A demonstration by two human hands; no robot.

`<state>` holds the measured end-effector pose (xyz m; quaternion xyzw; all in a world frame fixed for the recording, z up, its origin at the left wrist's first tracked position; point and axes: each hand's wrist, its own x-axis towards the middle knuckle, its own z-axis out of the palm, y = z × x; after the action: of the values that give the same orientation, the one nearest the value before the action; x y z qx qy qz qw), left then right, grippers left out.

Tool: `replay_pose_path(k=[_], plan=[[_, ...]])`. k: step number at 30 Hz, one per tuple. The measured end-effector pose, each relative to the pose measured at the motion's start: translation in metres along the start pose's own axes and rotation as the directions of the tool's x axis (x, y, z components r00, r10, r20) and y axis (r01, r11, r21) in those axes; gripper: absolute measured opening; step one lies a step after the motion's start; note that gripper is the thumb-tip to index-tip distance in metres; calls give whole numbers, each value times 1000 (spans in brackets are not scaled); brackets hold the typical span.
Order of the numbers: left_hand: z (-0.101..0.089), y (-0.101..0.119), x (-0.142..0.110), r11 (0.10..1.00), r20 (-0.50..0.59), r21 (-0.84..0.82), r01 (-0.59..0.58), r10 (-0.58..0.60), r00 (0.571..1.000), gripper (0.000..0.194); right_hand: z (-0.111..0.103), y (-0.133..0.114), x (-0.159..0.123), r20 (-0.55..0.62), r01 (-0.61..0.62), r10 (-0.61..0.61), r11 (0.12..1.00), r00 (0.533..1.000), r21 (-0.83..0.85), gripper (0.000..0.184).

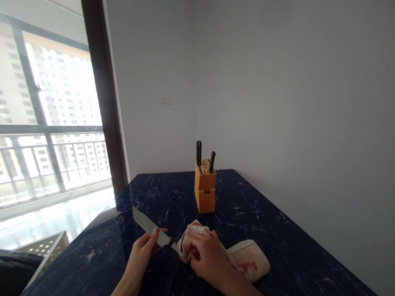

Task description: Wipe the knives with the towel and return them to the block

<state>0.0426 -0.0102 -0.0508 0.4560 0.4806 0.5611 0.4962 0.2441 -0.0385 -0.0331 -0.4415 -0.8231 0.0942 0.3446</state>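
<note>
My left hand (144,252) pinches the steel blade of a knife (148,225) near its base, the tip pointing up and left. A white cloth (246,260) with red print is wrapped round the knife's handle end, and my right hand (206,253) is closed over that cloth. Both hands hover just above the dark blue marble table (271,232). A wooden knife block (205,187) stands upright further back, with two black knife handles (199,153) sticking out of its top.
A plain white wall runs along the table's right side and back. A large window with a dark frame (107,95) is to the left, beyond the table's left edge. A pale slatted object (47,246) sits low at the left.
</note>
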Motion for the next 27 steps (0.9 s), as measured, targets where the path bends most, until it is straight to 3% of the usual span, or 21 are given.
replay_pose_path(k=[8,16,22,27], plan=[[3,-1,-1,996,28,81,-36,33,999,51,5,-1,-1,-56,21,-20,1000,998,8,18],[1,6,-5,988,-22,152,-38,42,999,52,7,3,-2,-41,12,-14,999,999,-46,16],[8,5,-8,998,-10,59,-5,6,1000,52,4,2,-1,-10,26,-26,999,1000,-31,16],[0,3,-2,999,-51,23,30,-29,998,54,5,6,-2,37,41,-38,997,999,-63,12]])
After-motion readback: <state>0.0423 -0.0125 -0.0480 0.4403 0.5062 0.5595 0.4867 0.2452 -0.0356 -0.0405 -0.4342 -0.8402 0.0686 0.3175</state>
